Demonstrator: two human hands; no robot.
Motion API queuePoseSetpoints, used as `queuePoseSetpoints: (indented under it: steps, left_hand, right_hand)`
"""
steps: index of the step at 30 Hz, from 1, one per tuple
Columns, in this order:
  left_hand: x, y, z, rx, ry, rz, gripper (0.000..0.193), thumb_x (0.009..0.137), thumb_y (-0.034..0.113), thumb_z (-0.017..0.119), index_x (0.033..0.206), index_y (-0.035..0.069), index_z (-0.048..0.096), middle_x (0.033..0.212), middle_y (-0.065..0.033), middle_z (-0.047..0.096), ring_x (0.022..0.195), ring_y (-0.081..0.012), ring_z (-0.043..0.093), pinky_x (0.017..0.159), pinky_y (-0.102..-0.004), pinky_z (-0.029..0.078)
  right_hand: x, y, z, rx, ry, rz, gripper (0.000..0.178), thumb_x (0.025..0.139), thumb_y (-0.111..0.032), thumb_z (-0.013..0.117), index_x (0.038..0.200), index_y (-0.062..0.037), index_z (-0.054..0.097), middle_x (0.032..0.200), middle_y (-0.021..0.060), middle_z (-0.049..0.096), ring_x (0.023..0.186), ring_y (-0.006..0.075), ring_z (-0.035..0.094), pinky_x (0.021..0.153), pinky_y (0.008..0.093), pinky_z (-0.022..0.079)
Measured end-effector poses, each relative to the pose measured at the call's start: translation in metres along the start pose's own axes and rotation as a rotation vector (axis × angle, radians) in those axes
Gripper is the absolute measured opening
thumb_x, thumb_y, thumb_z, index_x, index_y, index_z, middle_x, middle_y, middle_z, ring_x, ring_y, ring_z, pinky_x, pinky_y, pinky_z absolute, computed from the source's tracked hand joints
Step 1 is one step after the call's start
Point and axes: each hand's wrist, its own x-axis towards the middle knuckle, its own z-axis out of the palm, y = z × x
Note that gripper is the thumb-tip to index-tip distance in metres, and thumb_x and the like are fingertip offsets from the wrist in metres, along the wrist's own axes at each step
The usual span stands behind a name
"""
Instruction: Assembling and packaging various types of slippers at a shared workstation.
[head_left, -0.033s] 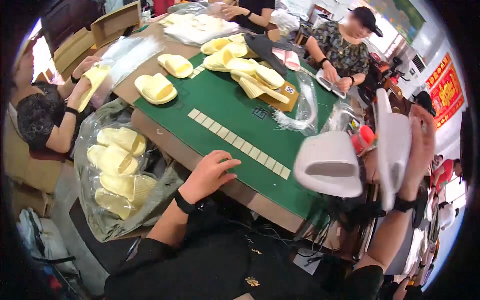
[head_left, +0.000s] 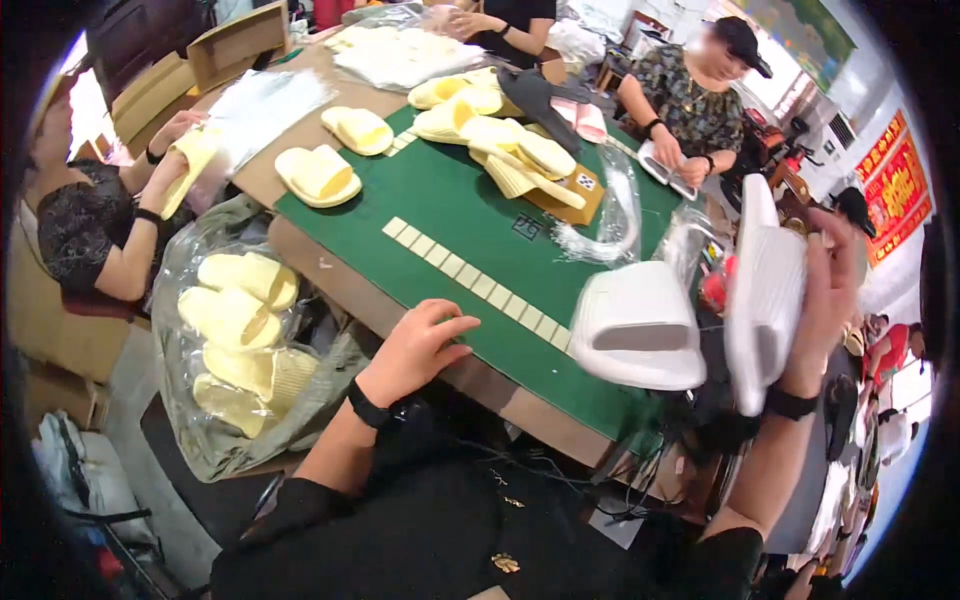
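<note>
My right hand [head_left: 832, 262] is closed on a white slipper [head_left: 765, 305] held upright on edge beyond the table's right side. A second white slipper [head_left: 640, 325], its foot opening facing me, is beside it over the table's near right corner. What holds this one up is hidden. My left hand [head_left: 420, 348] is empty, its fingers apart and slightly curled, over the near edge of the green mat [head_left: 400, 280]. Just beyond that hand, a row of pale tiles [head_left: 470, 277] crosses the mat.
A clear bag of yellow slippers [head_left: 235, 330] stands at the left. More yellow slippers [head_left: 318, 177] and a bundle of white ties [head_left: 600, 240] lie on the mat. One co-worker [head_left: 95, 220] holds a yellow slipper at left; another [head_left: 690, 100] handles white slippers across the table.
My right hand and both white slippers have shifted a little to the left. My left hand keeps nearly the same place and shape.
</note>
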Motion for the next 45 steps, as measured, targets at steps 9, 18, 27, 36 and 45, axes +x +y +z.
queuePoseSetpoints:
  steps: [9, 18, 27, 36, 45]
  left_hand:
    - [-0.010, -0.016, -0.023, -0.004, 0.098, -0.160, 0.040, 0.079, 0.009, 0.079, 0.118, 0.008, 0.069, 0.116, -0.0150, 0.064, 0.113, -0.0344, 0.059, 0.096, -0.0420, 0.052]
    - [0.034, 0.012, 0.011, -0.114, -0.248, 0.047, 0.075, 0.065, 0.018, 0.090, 0.135, 0.018, 0.062, 0.131, -0.0138, 0.054, 0.135, -0.0369, 0.044, 0.109, -0.0486, 0.042]
    - [0.078, 0.009, 0.069, 0.153, -0.317, 0.125, 0.107, 0.048, 0.010, 0.093, 0.145, 0.034, 0.052, 0.134, -0.0184, 0.048, 0.136, -0.0441, 0.040, 0.110, -0.0532, 0.039]
    - [0.067, 0.039, 0.063, 0.166, -0.212, 0.283, 0.060, 0.061, 0.022, 0.088, 0.118, 0.021, 0.068, 0.132, -0.0128, 0.052, 0.138, -0.0393, 0.040, 0.109, -0.0561, 0.034]
    - [0.044, 0.053, 0.080, 0.101, -0.259, 0.343, 0.017, 0.074, 0.011, 0.077, 0.088, 0.011, 0.066, 0.123, -0.0064, 0.059, 0.133, -0.0294, 0.049, 0.107, -0.0512, 0.038]
  right_hand:
    - [-0.159, 0.026, 0.091, -0.198, -0.694, -0.062, 0.039, 0.087, -0.010, 0.072, 0.125, -0.0070, 0.064, 0.086, 0.0108, 0.064, 0.084, 0.0292, 0.061, 0.077, 0.0390, 0.047]
    - [-0.210, 0.027, 0.042, -0.118, -0.553, 0.324, 0.039, 0.084, -0.004, 0.072, 0.122, -0.0014, 0.064, 0.104, 0.0149, 0.065, 0.101, 0.0340, 0.059, 0.092, 0.0418, 0.046]
    - [-0.211, -0.009, 0.054, 0.100, -0.634, 0.168, 0.034, 0.077, 0.001, 0.073, 0.111, -0.0028, 0.069, 0.105, 0.0132, 0.068, 0.102, 0.0353, 0.061, 0.092, 0.0442, 0.048]
    - [-0.245, -0.027, 0.091, -0.012, -0.835, -0.142, 0.022, 0.074, -0.011, 0.074, 0.094, -0.0046, 0.065, 0.120, 0.0102, 0.062, 0.122, 0.0329, 0.051, 0.102, 0.0477, 0.039]
    - [-0.206, 0.015, 0.074, 0.149, -0.525, 0.246, 0.014, 0.083, -0.003, 0.073, 0.096, -0.0037, 0.068, 0.098, 0.0113, 0.069, 0.098, 0.0315, 0.063, 0.091, 0.0421, 0.046]
